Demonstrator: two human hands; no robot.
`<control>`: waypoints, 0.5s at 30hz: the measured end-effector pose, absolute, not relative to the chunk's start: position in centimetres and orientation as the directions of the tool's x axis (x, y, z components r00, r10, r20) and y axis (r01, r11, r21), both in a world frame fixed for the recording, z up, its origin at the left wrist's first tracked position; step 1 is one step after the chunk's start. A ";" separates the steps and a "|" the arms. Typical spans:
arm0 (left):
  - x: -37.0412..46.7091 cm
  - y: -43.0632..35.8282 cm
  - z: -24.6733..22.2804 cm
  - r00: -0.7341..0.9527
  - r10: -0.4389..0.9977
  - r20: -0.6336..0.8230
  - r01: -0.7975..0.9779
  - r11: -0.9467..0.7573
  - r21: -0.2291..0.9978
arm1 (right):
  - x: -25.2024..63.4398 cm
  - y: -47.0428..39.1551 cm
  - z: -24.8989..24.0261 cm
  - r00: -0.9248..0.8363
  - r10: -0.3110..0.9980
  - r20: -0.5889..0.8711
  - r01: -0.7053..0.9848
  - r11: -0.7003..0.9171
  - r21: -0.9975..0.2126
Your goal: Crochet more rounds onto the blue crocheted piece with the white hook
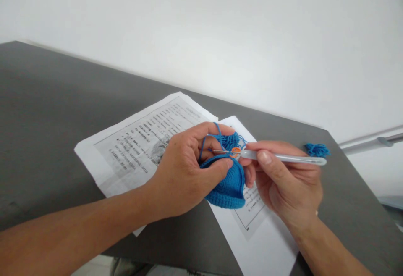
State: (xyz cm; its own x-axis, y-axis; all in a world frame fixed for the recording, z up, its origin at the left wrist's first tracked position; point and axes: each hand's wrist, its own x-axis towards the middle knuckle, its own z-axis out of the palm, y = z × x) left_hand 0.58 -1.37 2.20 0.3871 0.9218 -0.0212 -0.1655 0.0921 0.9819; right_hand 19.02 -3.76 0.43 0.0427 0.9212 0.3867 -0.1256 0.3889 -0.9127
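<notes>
My left hand (189, 171) pinches a blue crocheted piece (228, 187) between thumb and fingers, with blue yarn looped over its raised index finger. In my right hand (283, 179) is a crochet hook (283, 157) with a pale, translucent handle. The hook's thin metal shaft points left and lies at the upper edge of the crocheted piece, by the yarn. A small orange item (236, 152) sits at that edge, beside the shaft; it looks like a stitch marker. Just behind the fingers is a bundle of loose blue yarn (229, 140).
Two printed sheets lie under the hands on the dark grey table (63, 112): a left sheet (126, 154) and a right sheet (261, 242). A small blue yarn bundle (317, 149) rests near the table's right edge. Behind stands a white wall (201, 36).
</notes>
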 end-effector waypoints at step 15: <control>0.2 -0.7 1.8 0.371 0.927 -0.059 -0.202 0.142 0.969 | 17.7 -4.2 -0.1 0.146 0.916 0.374 -0.174 0.396 -0.902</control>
State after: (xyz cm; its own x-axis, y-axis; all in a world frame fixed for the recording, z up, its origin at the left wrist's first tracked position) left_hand 0.24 -0.66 1.82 0.3709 0.9268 -0.0585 -0.2019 0.1420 0.9691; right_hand 17.71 -4.24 -0.15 0.1457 0.9160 0.3737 -0.1744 0.3956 -0.9017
